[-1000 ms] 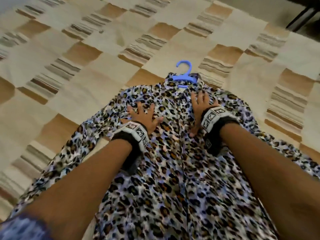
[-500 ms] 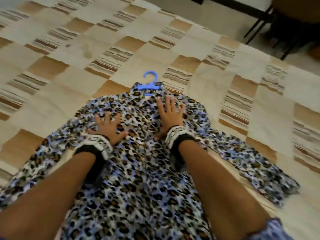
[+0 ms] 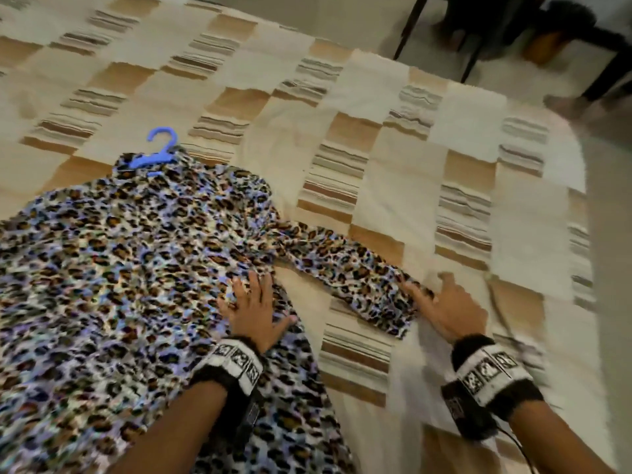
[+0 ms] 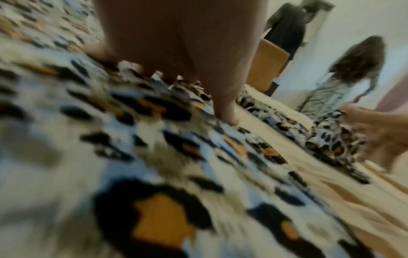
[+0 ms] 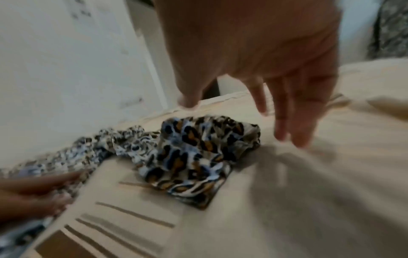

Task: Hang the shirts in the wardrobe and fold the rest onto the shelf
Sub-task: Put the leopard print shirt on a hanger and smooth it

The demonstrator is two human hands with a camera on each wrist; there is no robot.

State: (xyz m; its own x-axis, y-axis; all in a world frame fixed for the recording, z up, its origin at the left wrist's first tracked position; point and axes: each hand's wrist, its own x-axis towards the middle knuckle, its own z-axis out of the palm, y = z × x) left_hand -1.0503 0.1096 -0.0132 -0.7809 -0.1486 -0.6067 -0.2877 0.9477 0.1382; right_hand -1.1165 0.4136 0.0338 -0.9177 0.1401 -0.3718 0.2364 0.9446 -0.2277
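A leopard-print shirt (image 3: 130, 289) in blue, brown and black lay spread flat on a bed covered by a cream, tan and striped patchwork blanket (image 3: 393, 172). A blue plastic hanger (image 3: 155, 155) sat in the shirt's collar, its hook lying on the blanket beyond the neckline. The left hand (image 3: 254, 316) rested palm down on the body of the shirt near its side edge, fingers (image 3: 254, 285) straight and spread apart, pressing the fabric without gripping it. One sleeve (image 3: 345, 275) stretched out across the blanket towards the right hand (image 3: 448, 309), which lay at the cuff end with its fingers (image 3: 415, 290) extended and slightly apart, their tips at the cuff; the right wrist view showed that hand (image 5: 264, 57) open above the crumpled cuff (image 5: 198, 155), holding nothing. Dark furniture legs (image 3: 410, 32) stood on the floor beyond the far edge of the bed.
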